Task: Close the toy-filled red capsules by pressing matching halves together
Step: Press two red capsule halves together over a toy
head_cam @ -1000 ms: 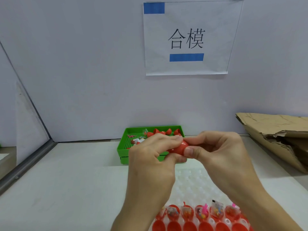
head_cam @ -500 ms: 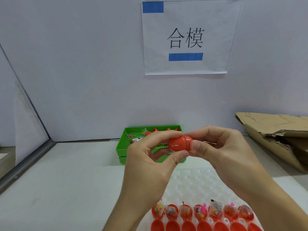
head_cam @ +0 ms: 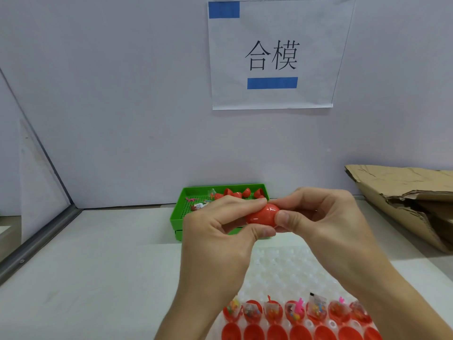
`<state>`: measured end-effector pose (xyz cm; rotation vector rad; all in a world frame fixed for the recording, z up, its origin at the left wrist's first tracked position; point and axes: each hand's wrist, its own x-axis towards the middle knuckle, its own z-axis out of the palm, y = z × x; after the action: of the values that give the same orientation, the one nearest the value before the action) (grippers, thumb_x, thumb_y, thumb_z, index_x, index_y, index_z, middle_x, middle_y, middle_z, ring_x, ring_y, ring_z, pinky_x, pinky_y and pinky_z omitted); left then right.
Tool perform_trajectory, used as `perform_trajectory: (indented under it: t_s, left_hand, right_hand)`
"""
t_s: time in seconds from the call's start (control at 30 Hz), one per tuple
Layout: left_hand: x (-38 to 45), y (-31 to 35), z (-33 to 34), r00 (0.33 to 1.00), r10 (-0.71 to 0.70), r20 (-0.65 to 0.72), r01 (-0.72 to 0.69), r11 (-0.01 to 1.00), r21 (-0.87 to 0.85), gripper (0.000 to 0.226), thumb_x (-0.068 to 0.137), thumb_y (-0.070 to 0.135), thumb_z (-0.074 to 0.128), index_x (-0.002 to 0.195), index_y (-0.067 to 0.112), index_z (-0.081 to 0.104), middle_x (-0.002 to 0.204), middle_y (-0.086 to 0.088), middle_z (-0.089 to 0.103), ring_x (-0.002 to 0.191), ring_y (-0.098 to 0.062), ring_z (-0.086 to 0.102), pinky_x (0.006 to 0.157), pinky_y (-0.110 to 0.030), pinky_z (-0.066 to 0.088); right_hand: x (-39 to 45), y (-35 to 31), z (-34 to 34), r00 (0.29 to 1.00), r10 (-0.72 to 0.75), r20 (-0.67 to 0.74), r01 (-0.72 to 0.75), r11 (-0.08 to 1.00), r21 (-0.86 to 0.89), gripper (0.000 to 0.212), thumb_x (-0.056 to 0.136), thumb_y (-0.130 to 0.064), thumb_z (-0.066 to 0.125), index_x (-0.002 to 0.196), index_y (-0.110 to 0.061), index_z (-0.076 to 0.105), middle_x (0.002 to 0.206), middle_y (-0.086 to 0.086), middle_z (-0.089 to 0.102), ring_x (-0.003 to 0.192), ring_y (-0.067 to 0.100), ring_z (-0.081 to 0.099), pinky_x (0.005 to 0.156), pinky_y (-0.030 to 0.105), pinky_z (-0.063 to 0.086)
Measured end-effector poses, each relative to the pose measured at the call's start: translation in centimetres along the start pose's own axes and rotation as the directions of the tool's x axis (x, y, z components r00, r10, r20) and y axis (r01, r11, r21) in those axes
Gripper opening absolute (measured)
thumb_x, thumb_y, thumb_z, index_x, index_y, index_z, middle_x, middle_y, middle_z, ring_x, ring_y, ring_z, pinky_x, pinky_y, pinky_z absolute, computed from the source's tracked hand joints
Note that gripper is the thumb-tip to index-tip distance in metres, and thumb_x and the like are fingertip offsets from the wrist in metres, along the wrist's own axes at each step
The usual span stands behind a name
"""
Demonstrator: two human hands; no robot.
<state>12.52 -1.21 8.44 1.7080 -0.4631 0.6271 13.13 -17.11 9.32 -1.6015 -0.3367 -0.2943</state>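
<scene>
Hands (head_cam: 269,224) — red capsule (head_cam: 262,215) between, midair

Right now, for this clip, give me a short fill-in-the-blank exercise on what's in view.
1. Both hands grip one ___ capsule above the table.
2. The tray by the wall is coloured ___.
3. The crumpled cardboard lies on the person's ___ side.
4. The toy-filled halves sit in the white holder's ___ rows.

Missing words: red; green; right; nearest
</scene>
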Motion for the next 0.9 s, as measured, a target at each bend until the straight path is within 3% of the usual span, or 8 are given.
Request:
perform_trajectory:
  t_s: [0.13,0.2,0.27,0.37,0.57,0.73,0.9]
  left_hand:
    - [-0.2,0.1,0.6,0.999,0.038,0.006,-0.038,0.993,0.112,0.041,0.066,0.004,0.079,0.094,0.034,0.078,0.089,0.019,0.074,0.090,-0.004,0.069,0.079,-0.024,0.058]
    - [-0.2,0.3,0.7,0.999,0.046,-0.008,-0.044,0.993,0.112,0.044,0.067,0.007,0.075,0.100,0.038,0.075,0.090,0.020,0.073,0.090,-0.004,0.069,0.078,-0.022,0.058]
    - [-0.1,0.1,0.6,0.998,0.046,-0.033,-0.044,0.997,0.069,0.040,0.071,0.001,0.080,0.091,0.035,0.079,0.088,0.019,0.074,0.088,-0.003,0.070,0.075,-0.015,0.055]
    - [-0.1,0.4,0.5,1.000,0.008,-0.023,-0.008,1.000,-0.027,0.043,0.068,-0.007,0.081,0.092,0.028,0.078,0.087,0.016,0.076,0.086,-0.002,0.071,0.070,-0.009,0.054]
    - [-0.2,0.7,0.6,0.998,-0.066,-0.014,0.063,0.985,-0.162,0.032,0.064,0.020,0.078,0.095,0.025,0.078,0.091,0.013,0.077,0.090,-0.004,0.072,0.073,-0.011,0.055]
    - [-0.2,0.8,0.7,0.998,-0.062,-0.014,0.057,0.974,-0.221,0.032,0.064,0.020,0.079,0.096,0.020,0.077,0.089,0.009,0.077,0.087,-0.007,0.073,0.071,-0.013,0.056]
    - [-0.1,0.8,0.5,0.998,-0.053,-0.030,0.045,0.976,-0.211,0.031,0.063,0.019,0.080,0.094,0.022,0.077,0.088,0.009,0.076,0.089,-0.008,0.072,0.072,-0.014,0.057]
  right_hand:
    - [0.0,0.3,0.3,1.000,-0.003,0.012,0.004,0.994,-0.110,0.030,0.074,0.005,0.079,0.072,-0.024,0.078,0.073,0.001,0.076,0.071,0.015,0.075,0.070,0.024,0.060]
    - [0.1,0.3,0.4,1.000,0.007,0.013,-0.006,0.998,-0.056,0.020,0.073,-0.004,0.080,0.073,-0.024,0.079,0.073,0.001,0.077,0.072,0.015,0.075,0.069,0.022,0.059]
    - [0.0,0.2,0.3,0.999,0.023,0.027,-0.023,1.000,0.016,0.009,0.069,-0.021,0.076,0.078,-0.021,0.079,0.076,0.001,0.077,0.073,0.014,0.075,0.067,0.018,0.057]
    - [0.1,-0.1,-0.1,0.998,0.044,0.041,-0.045,0.999,0.028,0.017,0.066,-0.026,0.075,0.082,-0.022,0.078,0.082,0.003,0.078,0.077,0.017,0.076,0.069,0.021,0.058]
    - [0.2,-0.1,-0.7,0.999,0.045,0.027,-0.048,0.992,0.119,0.022,0.063,-0.028,0.076,0.083,-0.022,0.079,0.086,0.006,0.078,0.079,0.024,0.076,0.072,0.026,0.061]
    - [0.0,0.2,0.2,1.000,0.026,-0.005,-0.025,0.984,0.176,0.032,0.059,-0.043,0.075,0.084,-0.025,0.080,0.084,0.006,0.078,0.074,0.013,0.073,0.067,0.019,0.056]
    - [-0.1,0.3,0.8,0.999,0.019,-0.048,-0.010,0.985,0.170,0.032,0.061,-0.040,0.074,0.084,-0.019,0.079,0.084,0.005,0.078,0.077,0.016,0.074,0.071,0.020,0.057]
